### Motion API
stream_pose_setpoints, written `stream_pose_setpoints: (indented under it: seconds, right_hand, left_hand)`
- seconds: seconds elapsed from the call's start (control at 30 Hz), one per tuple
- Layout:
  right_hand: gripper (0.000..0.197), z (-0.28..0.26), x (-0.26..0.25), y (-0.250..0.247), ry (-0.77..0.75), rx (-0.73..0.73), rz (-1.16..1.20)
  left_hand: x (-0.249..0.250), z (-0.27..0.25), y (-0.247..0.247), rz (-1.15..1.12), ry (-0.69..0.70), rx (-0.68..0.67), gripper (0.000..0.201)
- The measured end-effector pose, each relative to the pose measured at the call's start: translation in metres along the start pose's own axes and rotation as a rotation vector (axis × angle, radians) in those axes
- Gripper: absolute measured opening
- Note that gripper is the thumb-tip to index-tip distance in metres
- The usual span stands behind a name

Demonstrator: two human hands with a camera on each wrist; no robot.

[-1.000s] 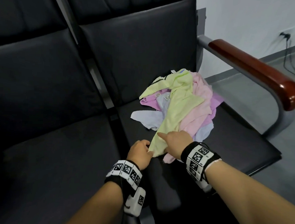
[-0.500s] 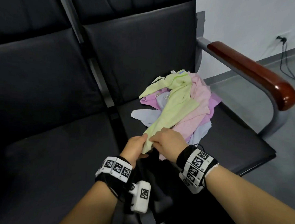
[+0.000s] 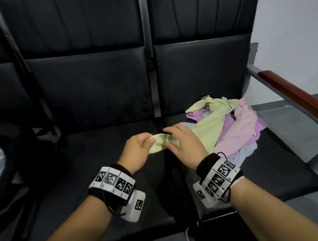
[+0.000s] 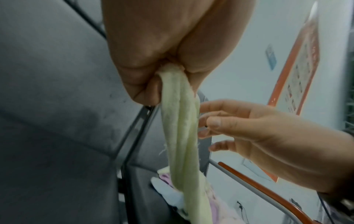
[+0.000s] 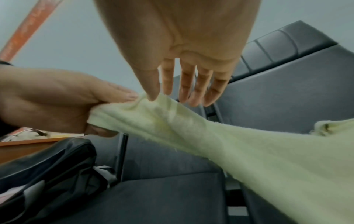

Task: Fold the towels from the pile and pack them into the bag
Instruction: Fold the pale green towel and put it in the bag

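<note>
Seat (image 3: 99,136) below — towel (image 3: 205,129) in left hand (image 3: 135,152).

Row of black padded seats (image 3: 94,92), metal frame. Wooden-topped armrest (image 3: 292,95) at right end. White wall (image 3: 293,35) behind, grey floor (image 3: 285,122). Orange-framed poster (image 4: 295,63) on wall.

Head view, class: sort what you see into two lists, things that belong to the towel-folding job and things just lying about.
Belongs to the job:
- yellow-green towel, pinched by the left hand, right hand open over it
- towel pile
- black bag

Just about:
- black bench seats
- wooden armrest
- orange-framed wall notice
</note>
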State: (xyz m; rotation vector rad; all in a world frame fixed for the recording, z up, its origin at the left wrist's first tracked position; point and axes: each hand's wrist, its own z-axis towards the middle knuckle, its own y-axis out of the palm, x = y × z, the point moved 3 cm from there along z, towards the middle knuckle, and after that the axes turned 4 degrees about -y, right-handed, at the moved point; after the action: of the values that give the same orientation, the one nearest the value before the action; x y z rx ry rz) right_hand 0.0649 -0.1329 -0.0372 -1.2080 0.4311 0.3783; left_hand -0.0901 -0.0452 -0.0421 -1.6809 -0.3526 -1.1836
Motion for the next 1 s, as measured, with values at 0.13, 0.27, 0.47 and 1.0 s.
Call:
stream_pose_setpoints:
  seconds: [0.13, 0.27, 0.47, 1.0]
  right_hand:
    - [0.024, 0.01, -0.052, 0.018, -0.055, -0.062, 0.006]
    - [0.006, 0.017, -0.108, 0.026, -0.147, 0.006, 0.085]
    - [0.001, 0.016, -0.145, 0.053, -0.144, -0.075, 0.125]
    - [0.023, -0.022, -0.125, 0.038, 0.093, 0.125, 0.595]
  left_hand:
    - [0.005, -0.037, -0.062, 0.081, 0.116, -0.007, 0.018]
    - [0.001, -0.072, -0.122, 0.04, 0.176, 0.091, 0.019]
    - [-0.018, -0.109, -0.185, 0.001, 0.223, 0.355, 0.019]
    - [-0.132, -0.149, -0.238, 0.177, -0.272, 0.476, 0.012]
